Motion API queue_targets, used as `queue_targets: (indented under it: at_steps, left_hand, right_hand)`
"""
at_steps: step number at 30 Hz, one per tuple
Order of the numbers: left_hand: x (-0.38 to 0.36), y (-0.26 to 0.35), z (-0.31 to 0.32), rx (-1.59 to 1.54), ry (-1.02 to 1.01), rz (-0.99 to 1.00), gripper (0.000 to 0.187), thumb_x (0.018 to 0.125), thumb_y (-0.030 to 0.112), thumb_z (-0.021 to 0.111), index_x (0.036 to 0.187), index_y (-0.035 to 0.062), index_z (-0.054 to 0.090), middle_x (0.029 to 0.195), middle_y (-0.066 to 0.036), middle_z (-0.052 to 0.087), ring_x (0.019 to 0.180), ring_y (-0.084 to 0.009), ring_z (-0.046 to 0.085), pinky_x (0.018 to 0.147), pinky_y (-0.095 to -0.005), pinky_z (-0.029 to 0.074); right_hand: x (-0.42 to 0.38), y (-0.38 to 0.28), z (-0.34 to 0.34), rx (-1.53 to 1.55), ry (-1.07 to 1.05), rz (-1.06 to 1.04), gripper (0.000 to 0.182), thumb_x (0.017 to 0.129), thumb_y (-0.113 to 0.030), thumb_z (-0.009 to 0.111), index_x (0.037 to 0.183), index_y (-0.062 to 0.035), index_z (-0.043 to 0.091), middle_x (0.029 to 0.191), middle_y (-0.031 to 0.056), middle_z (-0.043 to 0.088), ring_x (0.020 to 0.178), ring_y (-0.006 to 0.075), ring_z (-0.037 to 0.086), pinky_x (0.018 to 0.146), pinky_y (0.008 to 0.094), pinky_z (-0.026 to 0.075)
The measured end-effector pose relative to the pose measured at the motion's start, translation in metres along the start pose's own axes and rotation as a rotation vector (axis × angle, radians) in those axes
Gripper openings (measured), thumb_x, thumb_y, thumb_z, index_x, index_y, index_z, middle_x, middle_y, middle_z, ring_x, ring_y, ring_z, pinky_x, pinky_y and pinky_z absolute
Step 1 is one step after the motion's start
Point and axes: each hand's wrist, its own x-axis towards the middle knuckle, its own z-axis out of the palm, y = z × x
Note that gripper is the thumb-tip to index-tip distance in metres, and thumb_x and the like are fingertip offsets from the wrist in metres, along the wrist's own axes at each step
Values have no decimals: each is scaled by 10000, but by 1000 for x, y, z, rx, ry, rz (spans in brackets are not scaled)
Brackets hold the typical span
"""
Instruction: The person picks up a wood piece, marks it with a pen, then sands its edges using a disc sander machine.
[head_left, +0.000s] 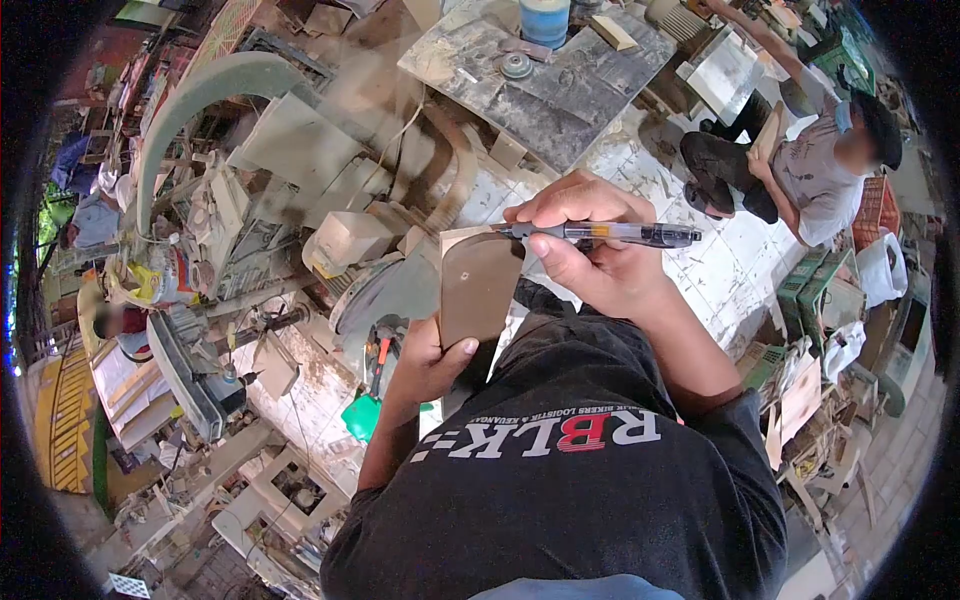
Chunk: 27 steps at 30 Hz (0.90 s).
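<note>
A dusty, stained surface (470, 95) carries a blue container (543, 24) by the far edge. A dull reddish-brown piece (530, 49) lies just on the near side of it, beside a round metal object (516, 66). Toward the right corner lies a pale block (612, 33).

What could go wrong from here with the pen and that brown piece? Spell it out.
The left hand holds the brown piece up in the air near its lower end, so it might tilt or slip under pressure from the pen.

The right hand has the pen's tip end close to the piece's upper edge; a small wobble of either hand could send a stroke astray.
</note>
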Motion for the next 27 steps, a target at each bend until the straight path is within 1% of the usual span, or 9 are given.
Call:
queue_targets:
  at_steps: [7,9,11,13,16,18,21,23,27]
  left_hand:
    - [-4,-9,-6,15,-22,2,370,1034,250,559,1200,-25,741,1247,-152,747,1192,-275,692,1047,-405,503]
    - [-3,-11,-5,-24,9,59,278,966,142,618,1170,-26,701,1100,-139,754,1007,-259,731,891,-368,539]
    - [-2,-5,-6,-18,3,40,281,962,143,617,1168,-27,703,1097,-137,754,996,-261,731,886,-366,539]
    - [-2,-6,-7,-14,-7,21,284,959,144,616,1167,-28,704,1094,-135,754,986,-263,730,882,-364,538]
    - [-5,-20,-9,-13,-2,71,295,953,144,615,1171,-33,706,1087,-135,753,960,-263,726,875,-365,537]
    - [-9,-23,-12,43,-24,-16,407,1037,282,534,1181,-32,750,1235,-165,748,1190,-277,696,1063,-406,503]
    - [-6,-16,-14,-24,-54,-35,424,1036,278,544,1218,-64,715,1245,-182,740,1189,-286,697,1070,-407,503]
    - [-5,-11,-12,-81,-50,-56,439,1032,276,554,1248,-83,686,1251,-193,734,1190,-289,696,1072,-407,505]
    - [-6,-10,-11,-185,-40,-82,498,1021,268,585,1322,-129,602,1259,-227,719,1192,-304,695,1072,-414,513]
  right_hand:
    - [3,2,5,39,14,-68,152,945,-41,737,1047,-22,626,995,171,678,1011,334,755,861,427,623]
    - [3,3,9,71,20,-83,149,946,-42,735,1043,-20,625,997,172,677,1015,342,755,869,433,624]
    - [2,3,12,124,37,-65,137,949,-45,730,1035,-16,626,996,173,673,1017,353,754,881,444,625]
    - [4,1,10,97,24,-60,139,951,-54,731,1034,-14,628,997,176,671,1019,353,754,880,447,624]
    - [6,1,7,50,0,-68,136,959,-77,727,1025,-9,631,985,176,662,1015,355,757,873,449,626]
    - [6,1,7,29,-10,-85,135,965,-90,723,1017,-5,632,971,173,656,1008,356,759,867,449,627]
    - [4,3,9,-46,-5,-103,136,978,-114,711,987,-2,635,920,148,630,1004,362,763,845,441,630]
    - [3,6,12,-58,11,-177,135,987,-120,698,956,-6,633,875,125,596,1015,369,763,831,435,633]
    - [3,6,13,-53,14,-210,148,986,-132,702,943,-10,629,870,124,584,1032,379,758,832,441,633]
